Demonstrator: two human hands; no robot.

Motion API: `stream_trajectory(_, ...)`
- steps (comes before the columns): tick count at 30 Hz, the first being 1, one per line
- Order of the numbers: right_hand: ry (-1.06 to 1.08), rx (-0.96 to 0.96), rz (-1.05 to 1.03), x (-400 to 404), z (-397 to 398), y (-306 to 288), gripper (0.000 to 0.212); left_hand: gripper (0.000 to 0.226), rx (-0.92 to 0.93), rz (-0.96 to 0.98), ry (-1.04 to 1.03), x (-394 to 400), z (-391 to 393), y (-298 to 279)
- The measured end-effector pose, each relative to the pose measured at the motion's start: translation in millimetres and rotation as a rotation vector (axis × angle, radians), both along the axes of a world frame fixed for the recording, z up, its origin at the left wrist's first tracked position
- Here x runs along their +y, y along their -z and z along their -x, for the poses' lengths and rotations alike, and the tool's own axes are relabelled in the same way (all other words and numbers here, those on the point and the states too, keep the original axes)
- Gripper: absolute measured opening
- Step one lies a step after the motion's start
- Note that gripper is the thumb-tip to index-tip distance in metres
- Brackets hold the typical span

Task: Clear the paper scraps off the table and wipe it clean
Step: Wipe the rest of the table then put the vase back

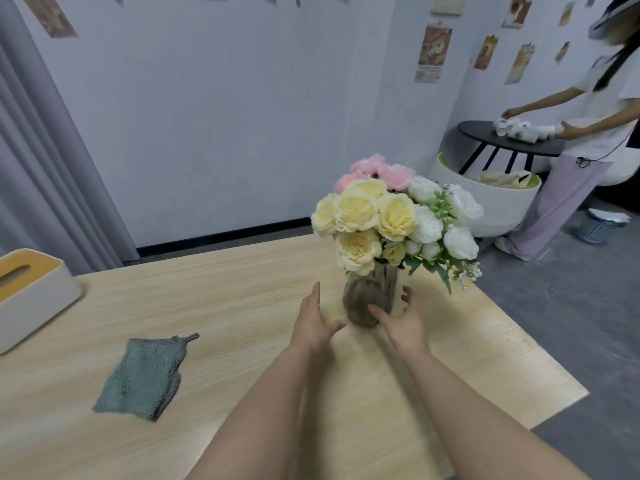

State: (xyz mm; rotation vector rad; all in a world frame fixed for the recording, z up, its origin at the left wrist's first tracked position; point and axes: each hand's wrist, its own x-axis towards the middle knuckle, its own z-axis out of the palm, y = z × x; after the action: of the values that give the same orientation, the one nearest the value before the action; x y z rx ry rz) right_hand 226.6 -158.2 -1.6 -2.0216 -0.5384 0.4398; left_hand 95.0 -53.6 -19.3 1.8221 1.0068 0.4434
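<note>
A glass vase of yellow, white and pink flowers stands on the light wooden table. My left hand is just left of the vase, fingers straight and spread, a small gap from the glass. My right hand cups the vase's right side with relaxed fingers; whether it touches the glass I cannot tell. A folded grey-green cloth lies flat on the table to the left. No paper scraps show on the tabletop.
A white tissue box with a yellow lid sits at the table's left edge. Behind on the right, a person works at a small black round table. A white tub and a mesh bin stand on the floor.
</note>
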Motion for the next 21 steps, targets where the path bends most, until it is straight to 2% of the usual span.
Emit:
stream_trajectory(3, 0.059, -0.017, 0.047, 1, 48, -2, 0.080, 0.090, 0.041, -0.027, 0.013, 15, 56, -12)
stream_trajectory(6, 0.018, -0.017, 0.101, 14, 109, -13, 0.074, 0.083, 0.095, -0.070, 0.026, 37, 120, -26)
stream_trajectory(11, -0.126, -0.013, 0.101, 67, 195, -45, 0.066, 0.076, 0.147, -0.187, -0.003, 88, 212, -57)
stream_trajectory(21, -0.539, -0.043, 0.103, 195, 304, -82, 0.061, 0.070, 0.300, -0.200, -0.293, 175, 363, -87)
